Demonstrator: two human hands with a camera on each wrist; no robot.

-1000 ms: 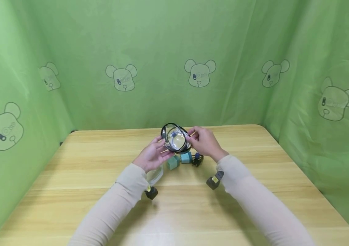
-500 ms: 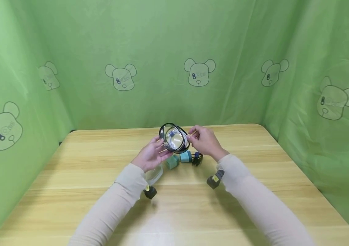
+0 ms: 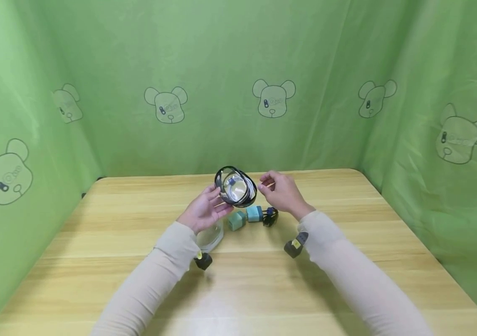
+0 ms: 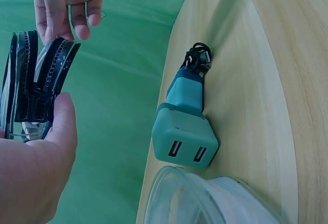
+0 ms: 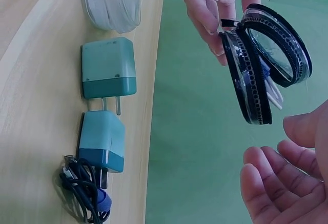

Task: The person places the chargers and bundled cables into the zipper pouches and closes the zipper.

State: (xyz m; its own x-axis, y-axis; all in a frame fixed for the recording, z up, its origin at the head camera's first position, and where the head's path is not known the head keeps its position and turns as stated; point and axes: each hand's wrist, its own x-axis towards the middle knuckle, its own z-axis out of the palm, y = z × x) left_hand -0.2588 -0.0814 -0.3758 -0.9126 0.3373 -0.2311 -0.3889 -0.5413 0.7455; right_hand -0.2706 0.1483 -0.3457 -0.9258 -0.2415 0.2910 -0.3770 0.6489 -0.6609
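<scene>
My left hand point(image 3: 206, 211) holds a round clear zip pouch point(image 3: 235, 187) with black trim, pinching its edge between thumb and fingers above the table. The pouch's two halves stand apart in the right wrist view. A coiled white cable point(image 3: 241, 190) with a blue tie lies inside. Just right of the pouch, my right hand point(image 3: 282, 192) hovers with fingers loosely bent, touching nothing. On the table below are a green plug charger point(image 5: 108, 67), a blue plug charger point(image 5: 102, 137) and a bundled black cable point(image 5: 84, 188).
A clear round case point(image 3: 211, 238) lies on the wooden table point(image 3: 230, 289) below my left wrist, partly hidden by it. It touches or nearly touches the green charger. A green curtain point(image 3: 221, 46) surrounds the table's back and sides.
My right hand has come away from the pouch, leaving a small gap. My left hand has shifted slightly left with the pouch. The chargers and black cable stay put.
</scene>
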